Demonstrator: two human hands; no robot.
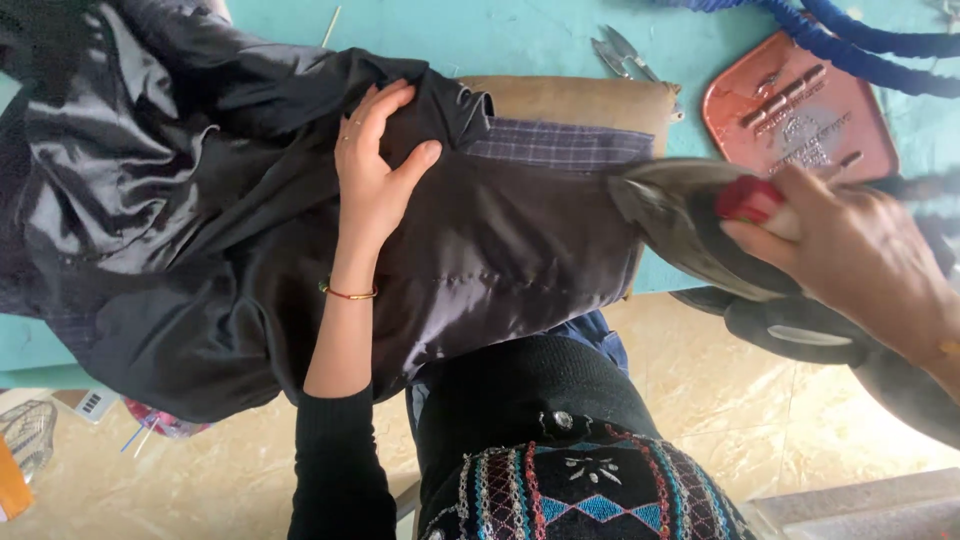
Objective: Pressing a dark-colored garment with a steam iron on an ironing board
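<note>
Turquoise counter (540,35) across the top of the frame, its edge showing again at lower left. Directly on it: a tan padded pressing board (590,100) at upper centre, draped with a dark shiny garment (200,230) spreading to the left; small metal snips (625,52) just above the board; a reddish-brown embossed plate (800,115) at upper right; blue braided cord (860,35) curling over the top right corner. Beige tiled floor (720,390) below.

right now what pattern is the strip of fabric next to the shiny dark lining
A blue-grey plaid check on the fabric strip, clearest in the head view.
</note>
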